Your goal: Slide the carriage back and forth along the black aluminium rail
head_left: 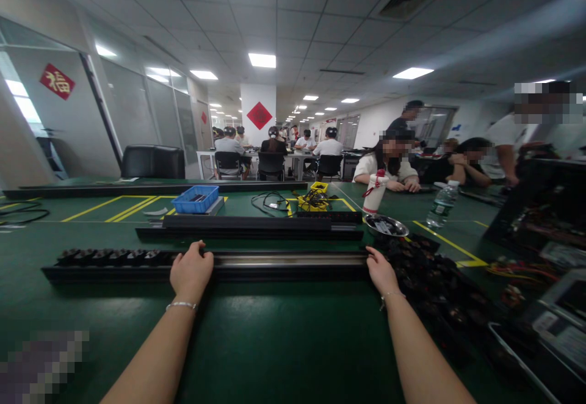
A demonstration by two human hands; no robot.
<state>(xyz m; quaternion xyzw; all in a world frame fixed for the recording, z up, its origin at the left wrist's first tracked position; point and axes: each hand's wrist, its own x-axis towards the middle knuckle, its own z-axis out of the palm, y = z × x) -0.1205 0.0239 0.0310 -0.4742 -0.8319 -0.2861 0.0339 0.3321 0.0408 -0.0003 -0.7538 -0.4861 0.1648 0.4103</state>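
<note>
A long black rail (293, 274) lies across the green table in front of me, with a bright metal strip (288, 260) along its channel. Small black blocks with metallic tops (112, 256) stand in a row at its left part. My left hand (192, 268) is closed over the rail at the right end of that row; its fingertips are partly hidden. At the rail's right end, my right hand (382, 273) has its fingers curled against the edge. A heap of small black parts (439, 282) lies just right of that hand.
Beyond the rail are another black rail (247, 228), a blue bin (196, 199), a metal bowl (387, 226), a white cup (375, 193), a water bottle (442, 205) and yellow-wrapped cables (314, 199). Opened electronic equipment (556, 312) stands right. People sit across the table.
</note>
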